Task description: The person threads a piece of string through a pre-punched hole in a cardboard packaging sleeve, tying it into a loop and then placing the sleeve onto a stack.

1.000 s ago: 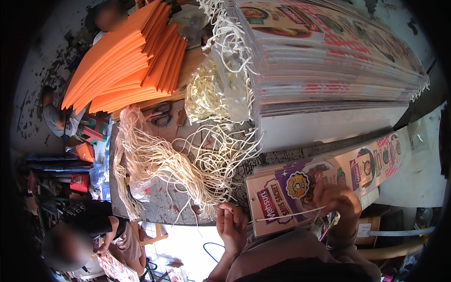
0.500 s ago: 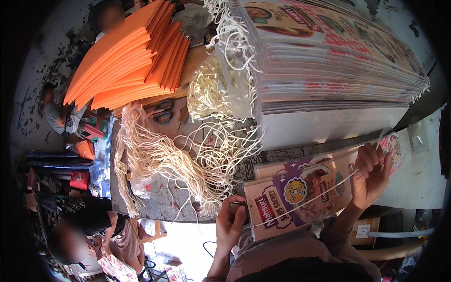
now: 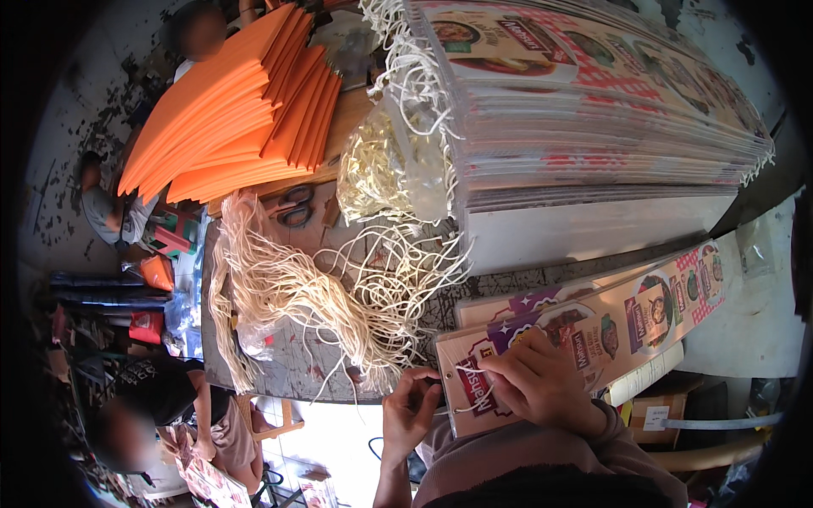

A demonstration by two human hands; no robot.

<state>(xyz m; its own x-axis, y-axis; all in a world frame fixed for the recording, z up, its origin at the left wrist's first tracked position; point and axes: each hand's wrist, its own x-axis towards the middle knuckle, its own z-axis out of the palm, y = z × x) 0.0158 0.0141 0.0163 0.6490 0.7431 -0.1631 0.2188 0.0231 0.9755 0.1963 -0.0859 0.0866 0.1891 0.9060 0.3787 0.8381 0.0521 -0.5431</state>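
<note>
A long printed hanging sign (image 3: 597, 334) in beige, purple and red checks lies slanted in front of me, holes along its left end. White cord (image 3: 461, 410) runs at that end. My right hand (image 3: 542, 383) is over the sign's left part, fingers pinched on the cord. Just off the sign's left edge, my left hand (image 3: 410, 412) has thumb and fingertips pressed together; what they hold is too small to make out. Beyond them a bundle of cream cords (image 3: 296, 284) spreads loosely over the worn dark table (image 3: 292, 343).
Tall stacked printed signs (image 3: 593, 152) with knotted cords stand at the back right. A clear bag of small gold pieces (image 3: 373, 165), scissors (image 3: 295, 207) and orange folded sheets (image 3: 229, 110) are to its left. Another person (image 3: 169, 398) sits at the lower left; a cardboard box (image 3: 660, 415) is at right.
My right hand has come from the sign's right part to its left end, and the cord stretched across the sign is no longer taut there. My left hand has barely moved.
</note>
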